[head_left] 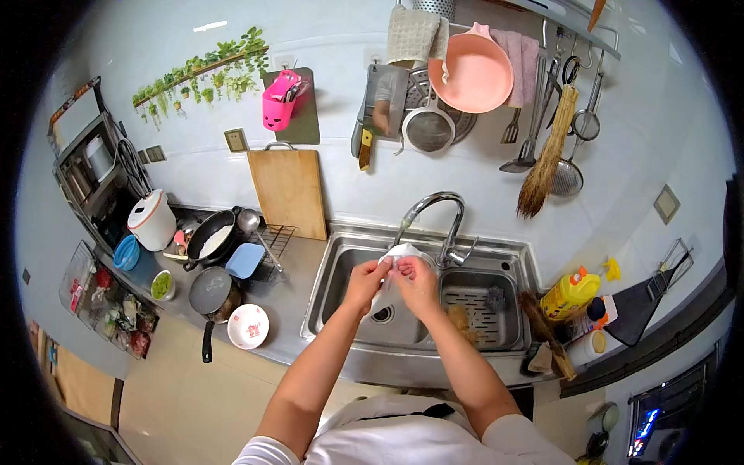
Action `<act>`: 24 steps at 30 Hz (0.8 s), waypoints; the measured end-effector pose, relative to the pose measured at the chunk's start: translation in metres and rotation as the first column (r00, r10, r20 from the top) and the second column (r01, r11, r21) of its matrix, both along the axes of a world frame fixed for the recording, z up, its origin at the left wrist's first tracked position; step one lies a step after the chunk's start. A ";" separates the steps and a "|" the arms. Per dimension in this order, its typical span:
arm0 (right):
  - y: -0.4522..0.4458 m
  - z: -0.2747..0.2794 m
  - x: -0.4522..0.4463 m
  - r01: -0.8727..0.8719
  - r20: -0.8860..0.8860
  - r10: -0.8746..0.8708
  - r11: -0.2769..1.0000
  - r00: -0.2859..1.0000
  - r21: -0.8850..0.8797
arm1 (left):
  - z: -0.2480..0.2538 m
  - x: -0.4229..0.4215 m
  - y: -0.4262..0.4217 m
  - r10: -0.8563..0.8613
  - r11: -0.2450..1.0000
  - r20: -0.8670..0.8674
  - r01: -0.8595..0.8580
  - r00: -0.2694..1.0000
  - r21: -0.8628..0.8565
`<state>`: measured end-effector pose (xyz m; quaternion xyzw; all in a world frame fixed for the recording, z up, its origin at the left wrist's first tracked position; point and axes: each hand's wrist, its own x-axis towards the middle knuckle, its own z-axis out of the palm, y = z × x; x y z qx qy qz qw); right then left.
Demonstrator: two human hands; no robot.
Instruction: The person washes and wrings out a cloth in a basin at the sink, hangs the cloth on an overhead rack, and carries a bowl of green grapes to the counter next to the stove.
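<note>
So both hands, left (369, 285) and right (415, 285), are pinched shut on a white cloth (403, 251), holding it up over the sink (329, 287), just under the faucet (434, 200). Off to the left on the tabletop (288, 329) there's a white bowl (248, 326) right beside a pot (214, 293).

My bowl (248, 326) at left is white with red markings; the pan (475, 70) at far right shows pale pink, the basket (280, 101) at far left hot pink with a black face pattern.
</note>
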<state>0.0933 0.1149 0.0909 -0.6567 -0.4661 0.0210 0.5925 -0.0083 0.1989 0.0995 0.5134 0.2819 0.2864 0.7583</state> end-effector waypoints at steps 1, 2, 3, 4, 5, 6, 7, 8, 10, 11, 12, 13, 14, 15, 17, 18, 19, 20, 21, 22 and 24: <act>0.002 -0.003 0.004 0.000 -0.002 0.000 1.000 1.000 0.000 | -0.002 0.000 0.002 -0.012 0.997 -0.043 0.015 0.999 0.078; 0.003 -0.006 0.010 -0.018 -0.093 0.013 0.998 0.996 -0.052 | -0.003 0.000 0.005 -0.020 0.987 -0.085 0.033 0.996 0.156; 0.005 -0.012 0.017 -0.041 -0.184 0.022 0.994 0.983 -0.103 | -0.006 -0.001 0.009 -0.018 0.987 -0.085 0.032 0.996 0.157; 0.011 -0.025 0.026 -0.041 -0.183 0.022 0.994 0.983 -0.103 | -0.010 -0.003 0.015 -0.021 0.980 -0.087 0.038 0.996 0.197; 0.016 -0.039 0.035 -0.020 -0.283 0.013 1.000 0.959 -0.024 | -0.013 -0.004 0.020 -0.024 0.971 -0.088 0.044 0.996 0.236; 0.018 -0.042 0.040 0.009 -0.378 0.012 0.998 0.926 0.055 | -0.014 -0.005 0.024 -0.024 0.970 -0.085 0.044 0.996 0.238; 0.013 -0.037 0.044 0.001 -0.522 0.017 0.999 0.853 0.035 | -0.015 -0.005 0.029 0.022 0.974 -0.062 -0.008 0.998 0.228; 0.018 -0.046 0.055 0.030 -0.641 0.025 0.997 0.767 0.076 | -0.016 -0.006 0.034 0.069 0.975 -0.041 -0.059 0.997 0.216; 0.009 -0.034 0.066 0.110 -0.709 -0.107 0.993 0.698 -0.042 | -0.020 -0.009 0.048 0.065 0.976 -0.041 -0.055 0.997 0.208; 0.006 -0.030 0.071 0.114 -0.708 -0.107 0.993 0.698 -0.039 | -0.022 -0.010 0.054 0.105 0.985 0.014 -0.106 0.994 0.133; 0.003 -0.028 0.077 0.132 -0.757 -0.126 0.990 0.641 -0.053 | -0.025 -0.010 0.062 0.147 0.987 0.066 -0.151 0.987 0.055; 0.000 -0.025 0.082 0.149 -0.802 -0.144 0.986 0.580 -0.069 | -0.031 -0.011 0.074 0.125 0.988 0.037 -0.128 0.991 0.091; -0.003 -0.021 0.087 0.153 -0.802 -0.144 0.986 0.579 -0.066 | -0.038 -0.009 0.081 0.121 0.988 0.037 -0.124 0.992 0.094; -0.007 -0.013 0.089 0.208 -0.799 -0.185 0.975 0.573 -0.076 | -0.041 -0.007 0.086 0.199 0.972 0.039 -0.202 0.979 0.119; -0.010 -0.025 0.112 0.311 -0.739 -0.265 0.947 0.620 -0.079 | -0.045 -0.012 0.098 0.261 0.954 0.030 -0.263 0.965 0.142; -0.010 -0.042 0.131 0.364 -0.665 -0.316 0.929 0.676 -0.072 | -0.044 -0.015 0.101 0.259 0.955 0.028 -0.261 0.965 0.142; -0.018 -0.034 0.135 0.382 -0.619 -0.338 0.922 0.708 -0.067 | -0.041 -0.017 0.103 0.298 0.937 0.024 -0.297 0.954 0.186; -0.026 -0.025 0.137 0.399 -0.571 -0.360 0.915 0.738 -0.061 | -0.039 -0.020 0.105 0.336 0.915 0.022 -0.332 0.941 0.228; -0.029 -0.029 0.148 0.401 -0.572 -0.362 0.914 0.736 -0.062 | -0.042 -0.023 0.110 0.325 0.913 0.046 -0.326 0.945 0.244; -0.031 -0.036 0.161 0.424 -0.450 -0.414 0.902 0.791 -0.085 | -0.040 -0.027 0.111 0.323 0.914 0.043 -0.324 0.945 0.244; -0.034 -0.043 0.176 0.452 -0.321 -0.461 0.886 0.827 -0.106 | -0.037 -0.032 0.113 0.235 0.919 0.024 -0.230 0.972 0.320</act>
